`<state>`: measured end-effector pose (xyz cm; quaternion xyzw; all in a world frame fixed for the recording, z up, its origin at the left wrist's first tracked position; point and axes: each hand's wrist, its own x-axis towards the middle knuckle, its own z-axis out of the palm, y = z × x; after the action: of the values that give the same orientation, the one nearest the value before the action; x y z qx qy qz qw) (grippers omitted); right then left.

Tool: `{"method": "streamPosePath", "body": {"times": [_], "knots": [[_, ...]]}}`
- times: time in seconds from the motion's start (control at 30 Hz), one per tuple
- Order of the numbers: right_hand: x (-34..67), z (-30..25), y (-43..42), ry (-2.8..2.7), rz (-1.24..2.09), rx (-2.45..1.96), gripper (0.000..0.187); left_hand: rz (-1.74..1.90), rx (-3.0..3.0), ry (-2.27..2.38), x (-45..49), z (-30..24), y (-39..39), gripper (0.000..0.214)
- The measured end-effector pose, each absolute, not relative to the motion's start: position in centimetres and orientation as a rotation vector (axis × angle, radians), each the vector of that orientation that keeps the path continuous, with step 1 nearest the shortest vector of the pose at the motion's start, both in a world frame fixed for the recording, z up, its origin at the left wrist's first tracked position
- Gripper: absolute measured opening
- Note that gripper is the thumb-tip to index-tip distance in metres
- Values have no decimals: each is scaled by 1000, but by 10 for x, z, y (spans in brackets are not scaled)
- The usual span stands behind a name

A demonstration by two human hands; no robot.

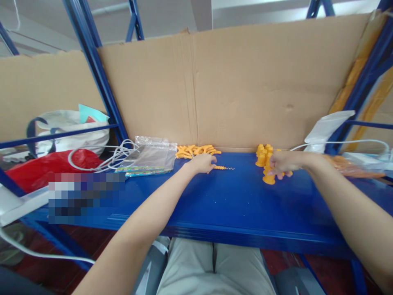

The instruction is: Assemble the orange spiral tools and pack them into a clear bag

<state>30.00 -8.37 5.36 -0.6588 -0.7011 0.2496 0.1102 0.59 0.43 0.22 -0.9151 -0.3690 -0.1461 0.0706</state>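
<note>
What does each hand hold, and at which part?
Left hand pinches a thin orange screw piece by its orange end. Right hand seems to grip an orange cone piece near its top.

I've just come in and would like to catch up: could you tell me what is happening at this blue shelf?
A seated person works at the blue shelf. The left hand pinches an orange twisted piece lying flat, near a pile of orange parts. The right hand is among the upright orange bases; whether it grips one is unclear.
</note>
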Motion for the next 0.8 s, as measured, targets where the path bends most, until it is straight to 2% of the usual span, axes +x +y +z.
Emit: {"method": "streamPosePath", "body": {"times": [0.1, 0.2, 0.37, 0.47, 0.57, 0.8], "knots": [[278, 50, -82, -2265, 490, -2007, 33, -364, -2825, -1176, -3, 3, 12, 15], [257, 43, -73, -2288, 341, -1897, 29, -203, -2926, -1201, -5, 4, 14, 20], [237, 33, -45, -2283, 288, -1848, 30, 3, -2900, -1401, 1, 11, 5, 28], [231, 26, -28, -2234, 316, -1823, 31, 21, -2847, -1546, 4, 12, 0, 29], [226, 9, -16, -2165, 349, -1809, 21, -19, -2812, -1616, 4, 13, -2, 26], [223, -27, -14, -1944, -52, -1807, 24, -191, -2691, -1643, 0, 16, -5, 30]]}}
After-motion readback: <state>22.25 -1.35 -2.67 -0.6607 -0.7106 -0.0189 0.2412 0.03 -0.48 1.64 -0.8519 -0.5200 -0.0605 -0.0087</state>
